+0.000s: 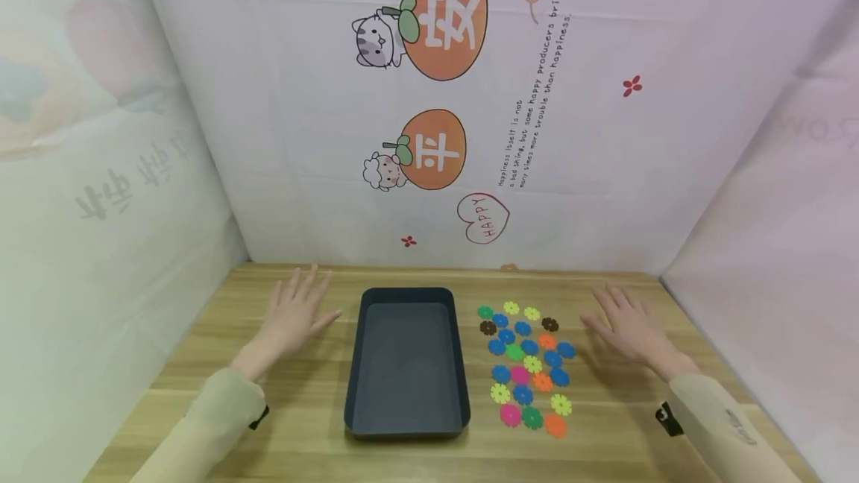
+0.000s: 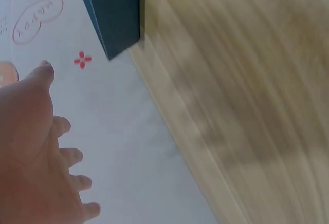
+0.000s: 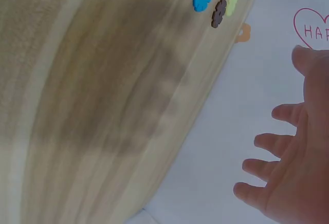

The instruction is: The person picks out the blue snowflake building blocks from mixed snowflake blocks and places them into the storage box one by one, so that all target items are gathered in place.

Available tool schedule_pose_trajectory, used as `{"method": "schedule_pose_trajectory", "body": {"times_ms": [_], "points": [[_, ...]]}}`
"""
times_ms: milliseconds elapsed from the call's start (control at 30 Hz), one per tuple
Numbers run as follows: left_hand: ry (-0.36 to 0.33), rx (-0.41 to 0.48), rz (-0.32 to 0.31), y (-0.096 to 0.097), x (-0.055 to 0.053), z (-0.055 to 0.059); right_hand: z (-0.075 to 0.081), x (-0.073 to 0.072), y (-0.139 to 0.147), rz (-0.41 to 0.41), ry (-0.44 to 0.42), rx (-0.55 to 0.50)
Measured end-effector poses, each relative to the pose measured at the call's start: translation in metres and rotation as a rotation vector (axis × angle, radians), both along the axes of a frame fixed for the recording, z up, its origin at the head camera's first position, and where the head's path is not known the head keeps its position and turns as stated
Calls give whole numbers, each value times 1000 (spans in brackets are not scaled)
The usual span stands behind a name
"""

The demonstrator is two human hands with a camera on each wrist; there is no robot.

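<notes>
- White sheeting [image 1: 302, 170], thin and lightly creased, is enclosing us at front, left and right, its front panel showing printed oranges [image 1: 463, 65] and a red heart outline [image 1: 483, 218].
- Below it, we are looking down on a tabletop [image 1: 302, 408] with pale, streaky wood grain.
- Near its middle, a dark grey tray [image 1: 406, 371] is lying flat, a smooth, matte rectangle with raised walls and rounded corners.
- From both sides we are reaching forward in plain cream sleeves [image 1: 731, 423], a small black device [image 1: 669, 420] showing at each cuff.
- Left of the tray, we are holding the left hand [image 1: 295, 315] over the wood, released, fingers spread.
- Farther right, we are hovering the right hand [image 1: 627, 323] likewise, fingers extended, grasping nothing.
- Thin discs [image 1: 533, 364] with notched, petal-like rims are lying loosely clustered between tray and right hand, in blue, green, yellow, orange, pink and dark brown.
</notes>
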State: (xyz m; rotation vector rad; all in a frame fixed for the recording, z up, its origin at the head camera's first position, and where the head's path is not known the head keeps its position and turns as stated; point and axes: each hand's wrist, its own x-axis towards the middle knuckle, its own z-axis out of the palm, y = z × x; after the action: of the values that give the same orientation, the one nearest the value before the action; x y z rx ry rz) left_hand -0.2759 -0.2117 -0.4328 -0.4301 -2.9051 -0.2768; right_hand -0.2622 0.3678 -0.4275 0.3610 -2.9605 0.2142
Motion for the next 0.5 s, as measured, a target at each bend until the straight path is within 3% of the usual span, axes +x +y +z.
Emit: {"method": "schedule_pose_trajectory", "body": {"times_ms": [167, 500], "points": [[40, 20, -91, 14, 7, -5, -5, 5, -1, 60, -6, -63], [26, 31, -234, 31, 13, -20, -20, 13, -12, 137, -84, -246]]}}
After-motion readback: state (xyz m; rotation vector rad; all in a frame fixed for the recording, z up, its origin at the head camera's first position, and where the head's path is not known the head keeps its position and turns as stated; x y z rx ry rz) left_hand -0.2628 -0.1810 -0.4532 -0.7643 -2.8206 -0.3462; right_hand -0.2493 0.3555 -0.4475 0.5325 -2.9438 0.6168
